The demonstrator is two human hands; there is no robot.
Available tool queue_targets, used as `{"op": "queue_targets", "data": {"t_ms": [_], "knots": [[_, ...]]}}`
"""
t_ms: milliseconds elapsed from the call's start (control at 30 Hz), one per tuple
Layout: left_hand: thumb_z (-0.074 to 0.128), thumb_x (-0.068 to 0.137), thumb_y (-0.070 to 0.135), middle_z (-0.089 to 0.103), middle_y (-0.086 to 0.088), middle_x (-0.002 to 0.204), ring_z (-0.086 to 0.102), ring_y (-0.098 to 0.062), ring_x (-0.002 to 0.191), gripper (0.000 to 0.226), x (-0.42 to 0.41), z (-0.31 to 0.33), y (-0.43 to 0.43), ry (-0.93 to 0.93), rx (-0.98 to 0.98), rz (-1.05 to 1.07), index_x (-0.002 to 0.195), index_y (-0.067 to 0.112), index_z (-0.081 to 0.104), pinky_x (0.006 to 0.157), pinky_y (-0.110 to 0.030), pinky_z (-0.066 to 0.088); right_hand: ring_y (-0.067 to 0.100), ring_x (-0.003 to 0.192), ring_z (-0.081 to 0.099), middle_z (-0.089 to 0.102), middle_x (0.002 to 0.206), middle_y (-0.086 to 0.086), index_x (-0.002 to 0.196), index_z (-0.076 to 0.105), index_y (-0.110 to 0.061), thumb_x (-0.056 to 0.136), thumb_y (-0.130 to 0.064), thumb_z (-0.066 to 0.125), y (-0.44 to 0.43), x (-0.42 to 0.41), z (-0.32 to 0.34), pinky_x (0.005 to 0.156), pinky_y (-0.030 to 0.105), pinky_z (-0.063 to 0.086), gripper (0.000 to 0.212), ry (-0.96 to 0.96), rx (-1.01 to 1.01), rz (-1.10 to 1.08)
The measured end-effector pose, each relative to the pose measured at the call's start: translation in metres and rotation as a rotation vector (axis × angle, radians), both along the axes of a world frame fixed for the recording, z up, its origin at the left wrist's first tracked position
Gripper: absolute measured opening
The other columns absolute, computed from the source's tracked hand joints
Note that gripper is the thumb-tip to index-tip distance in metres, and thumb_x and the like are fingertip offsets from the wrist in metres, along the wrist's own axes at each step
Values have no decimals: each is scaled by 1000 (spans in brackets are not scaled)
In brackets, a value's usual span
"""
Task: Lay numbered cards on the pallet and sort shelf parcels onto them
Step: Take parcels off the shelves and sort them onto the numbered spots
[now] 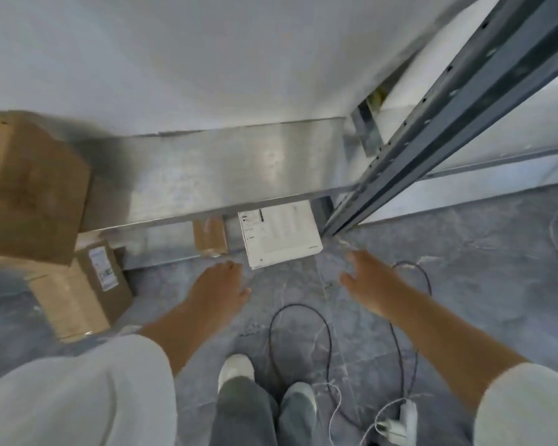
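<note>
Grey marbled floor [464, 268] meets a white wall [207, 59], and a metal shelf unit stands against that wall.

The left hand's fingers [229, 268] are straight and held close together, thumb out to the right, holding nothing. Their tips are just near of the lower shelf's [168, 249] edge, close to a small brown parcel [210, 235]. The right hand's fingers [356, 257] are straight and slightly spread, blurred, also holding nothing. They are just right of a white parcel [281, 236] with a printed label, which lies flat on the lower shelf and overhangs its near edge. That parcel sits between the left hand [218, 284] and the right hand [368, 284].

Both bare forearms run back to light sleeves. The upper shelf [223, 175] carries a large brown box [26, 188] at far left. Below it, a labelled brown box [87, 284] leans at the floor. A dark grey upright [448, 123] rises at right. A black cable [303, 317] loops on the floor beside two shoes [236, 370], near a white power strip [400, 420].
</note>
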State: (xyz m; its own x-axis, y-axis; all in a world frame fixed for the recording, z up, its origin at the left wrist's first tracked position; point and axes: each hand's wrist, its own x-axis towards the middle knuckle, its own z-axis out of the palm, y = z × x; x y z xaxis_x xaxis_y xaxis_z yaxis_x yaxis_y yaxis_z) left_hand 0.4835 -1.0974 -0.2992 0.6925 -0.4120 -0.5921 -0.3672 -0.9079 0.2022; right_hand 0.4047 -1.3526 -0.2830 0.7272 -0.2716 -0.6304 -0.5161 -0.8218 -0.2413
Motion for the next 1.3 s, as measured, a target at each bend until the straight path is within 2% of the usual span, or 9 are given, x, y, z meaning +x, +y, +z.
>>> {"op": "queue_targets", "data": {"t_ms": [100,233,467,600,667,833,1000,1133,1300], "knots": [[49,93,32,58,-11,120,55,-28,110,37,17,-56,-19,-48,-11,-49,120,7,51,82,-36,45,33,111,56,54,127,14,135,42,-13,96,-38,46,-5,15,-69,92,40,48,47,63,-12,1],[48,95,32,56,-14,121,55,-30,109,40,49,-129,-36,-72,-33,66,124,5,50,86,-38,46,32,109,58,57,126,14,133,47,-11,96,-33,48,-3,48,-146,90,38,49,44,12,63,-29],[58,91,25,62,-18,103,58,-31,89,35,95,-258,-30,-40,-210,452,113,-2,52,69,-33,44,34,128,45,38,145,17,146,30,-2,95,-47,50,-21,110,-273,101,41,43,71,-5,51,-228],[47,94,37,64,-5,114,57,-23,107,41,93,-313,-30,-144,-119,422,127,12,50,101,-39,31,34,129,45,39,147,17,147,29,-3,92,-51,55,-28,122,-332,105,45,41,77,17,154,-368],[41,96,38,62,-1,120,54,-20,112,38,92,-332,-36,-260,-128,361,125,15,50,104,-38,22,32,119,54,51,138,14,142,40,-6,89,-48,62,-30,126,-354,100,44,47,71,-91,295,-510],[40,97,37,59,-5,119,56,-25,110,39,88,-352,-56,-377,-87,436,125,10,43,105,-41,30,29,115,58,61,128,8,131,56,-11,76,-57,71,-34,134,-371,101,43,47,74,-210,459,-698],[60,93,30,56,-10,126,57,-27,104,47,91,-343,-68,104,-563,1034,129,8,39,71,-21,51,25,114,58,62,127,5,132,56,-16,77,-50,73,-29,116,-361,103,42,46,66,-190,530,-695],[69,87,24,60,-6,121,53,-17,94,46,71,-320,-50,171,-606,1010,125,11,45,77,-24,46,23,112,60,64,125,4,131,56,-19,81,-41,72,-17,75,-332,102,43,47,57,-206,566,-713],[69,86,22,62,0,119,58,-18,100,44,41,-249,-29,126,-608,1034,125,16,50,63,-14,45,18,107,61,64,120,0,131,55,-17,82,-39,72,9,35,-255,94,34,48,57,-209,595,-740]]}}
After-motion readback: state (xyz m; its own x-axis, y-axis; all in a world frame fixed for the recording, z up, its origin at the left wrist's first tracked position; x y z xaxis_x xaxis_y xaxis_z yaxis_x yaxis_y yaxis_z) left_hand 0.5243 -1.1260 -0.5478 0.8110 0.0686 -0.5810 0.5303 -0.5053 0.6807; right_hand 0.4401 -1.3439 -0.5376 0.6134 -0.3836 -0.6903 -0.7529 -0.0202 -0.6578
